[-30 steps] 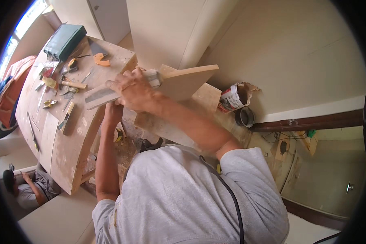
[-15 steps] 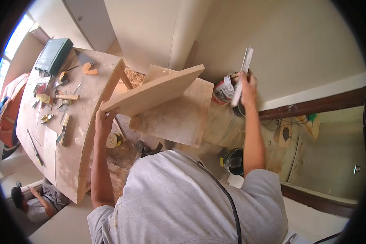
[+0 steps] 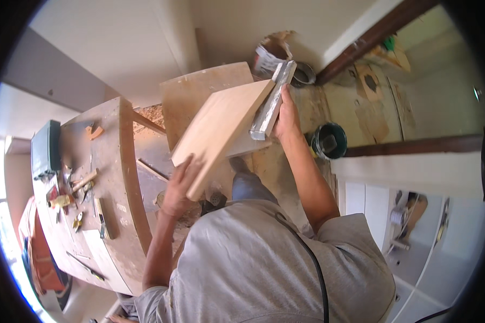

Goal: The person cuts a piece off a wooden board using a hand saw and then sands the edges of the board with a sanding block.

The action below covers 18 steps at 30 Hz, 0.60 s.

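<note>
My left hand grips the near lower end of a flat, pale wooden board, which is tilted in front of me. My right hand is closed around a long, straight grey metal bar with white smears along its edges. The bar stands slanted at the board's far right end, overlapping it in view; whether they touch, I cannot tell. Behind the board, a wider wooden panel is partly hidden.
To the left stands a wooden workbench with hand tools, an orange-handled saw and a green toolbox. A torn bucket sits by the wall, with a dark bucket nearer on the right. A dark wooden frame runs rightward.
My right hand has brought the bar leftward to the board's end. The board has swung and now shows its broad face. My view has turned rightward.
</note>
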Motion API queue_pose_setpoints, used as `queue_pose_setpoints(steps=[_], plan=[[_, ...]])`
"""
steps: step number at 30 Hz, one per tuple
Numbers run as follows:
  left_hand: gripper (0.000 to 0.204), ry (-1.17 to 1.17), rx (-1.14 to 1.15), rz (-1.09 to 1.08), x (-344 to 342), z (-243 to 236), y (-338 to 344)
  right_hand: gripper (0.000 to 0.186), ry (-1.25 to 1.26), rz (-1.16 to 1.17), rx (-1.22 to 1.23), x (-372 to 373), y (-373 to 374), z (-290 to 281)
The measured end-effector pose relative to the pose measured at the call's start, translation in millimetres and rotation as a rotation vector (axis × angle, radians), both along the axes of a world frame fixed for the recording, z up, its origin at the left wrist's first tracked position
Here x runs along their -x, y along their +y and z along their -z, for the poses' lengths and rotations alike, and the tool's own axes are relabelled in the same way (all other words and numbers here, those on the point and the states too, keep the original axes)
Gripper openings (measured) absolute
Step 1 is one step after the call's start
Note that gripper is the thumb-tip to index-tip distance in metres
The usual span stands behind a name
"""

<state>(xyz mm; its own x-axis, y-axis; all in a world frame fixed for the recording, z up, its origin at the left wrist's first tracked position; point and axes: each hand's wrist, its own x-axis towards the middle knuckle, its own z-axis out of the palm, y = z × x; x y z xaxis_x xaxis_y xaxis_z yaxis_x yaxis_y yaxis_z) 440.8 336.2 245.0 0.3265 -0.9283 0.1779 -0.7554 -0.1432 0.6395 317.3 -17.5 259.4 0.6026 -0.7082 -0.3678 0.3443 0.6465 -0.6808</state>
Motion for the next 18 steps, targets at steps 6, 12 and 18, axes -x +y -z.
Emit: queue_pose_setpoints(steps=[6,12,18], plan=[[0.094,-0.243,-0.007,0.515,92,73,-56,0.070,0.104,0.172,-0.006,96,-3,61],[0.089,-0.227,-0.063,0.463,177,156,-91,0.061,0.239,0.172,-0.038,177,-7,149],[0.077,-0.332,-0.288,0.431,218,216,-134,0.059,0.266,0.178,0.028,194,-43,241]])
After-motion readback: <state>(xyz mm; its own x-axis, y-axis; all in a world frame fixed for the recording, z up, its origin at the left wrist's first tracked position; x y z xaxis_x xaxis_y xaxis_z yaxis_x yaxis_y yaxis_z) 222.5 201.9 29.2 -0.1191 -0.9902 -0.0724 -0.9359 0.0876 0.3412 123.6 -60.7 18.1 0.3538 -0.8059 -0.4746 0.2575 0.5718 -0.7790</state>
